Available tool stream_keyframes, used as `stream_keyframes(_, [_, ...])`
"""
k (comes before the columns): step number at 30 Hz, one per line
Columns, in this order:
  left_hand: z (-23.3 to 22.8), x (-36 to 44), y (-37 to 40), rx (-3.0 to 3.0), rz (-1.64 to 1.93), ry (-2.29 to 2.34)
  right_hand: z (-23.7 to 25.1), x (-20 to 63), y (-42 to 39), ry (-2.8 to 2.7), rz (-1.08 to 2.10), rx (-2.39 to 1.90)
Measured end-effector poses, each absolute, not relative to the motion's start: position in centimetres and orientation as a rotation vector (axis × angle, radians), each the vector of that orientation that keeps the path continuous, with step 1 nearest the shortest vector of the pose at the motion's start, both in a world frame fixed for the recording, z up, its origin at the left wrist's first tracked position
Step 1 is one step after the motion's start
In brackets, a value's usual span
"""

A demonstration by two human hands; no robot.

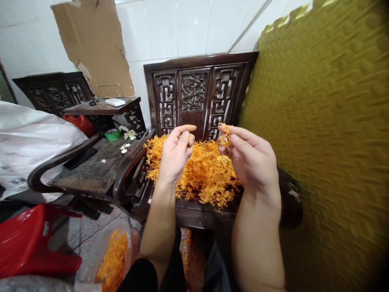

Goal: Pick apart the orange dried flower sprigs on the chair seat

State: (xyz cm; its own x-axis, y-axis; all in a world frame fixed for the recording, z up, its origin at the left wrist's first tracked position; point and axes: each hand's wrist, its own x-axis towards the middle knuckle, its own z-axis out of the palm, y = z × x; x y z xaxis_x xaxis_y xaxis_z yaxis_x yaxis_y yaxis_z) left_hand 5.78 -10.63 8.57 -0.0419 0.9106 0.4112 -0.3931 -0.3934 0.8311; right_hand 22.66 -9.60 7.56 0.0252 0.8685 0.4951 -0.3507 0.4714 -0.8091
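Observation:
My right hand pinches an orange plastic flower piece with thin curly branches between thumb and fingertips. Level with it, a short gap away, is my left hand. Its thumb presses on curled fingers and its index finger points right; what it holds, if anything, is too small to make out. Below and behind both hands, a large heap of similar orange plastic pieces covers the seat of a dark carved wooden chair.
A tall yellow foam mat stands close on the right. To the left are a second wooden chair with green tape, a white sack and a red plastic stool. A clear bag of orange pieces lies on the floor.

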Motion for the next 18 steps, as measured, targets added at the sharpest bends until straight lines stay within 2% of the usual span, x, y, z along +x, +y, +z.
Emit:
stream_keyframes(7, [7.8, 7.0, -11.3, 1.798, 1.511, 0.98, 7.0, 21.8, -9.5, -1.243, 0.859, -0.565])
stream_keyframes(11, [7.8, 7.1, -11.1, 2.055, 1.69, 0.981, 7.0, 21.7, -9.6, -1.199, 0.8, -0.614])
stream_keyframes(14, [8.4, 6.9, -11.8, 2.171, 1.687, 0.94, 7.2, 21.4, -9.9, -1.172, 0.748, -0.64])
stream_keyframes(18, [9.4, 6.2, -14.8, 2.121, 1.836, 0.885, 7.2, 22.1, -9.1, -1.026, 0.551, -0.704])
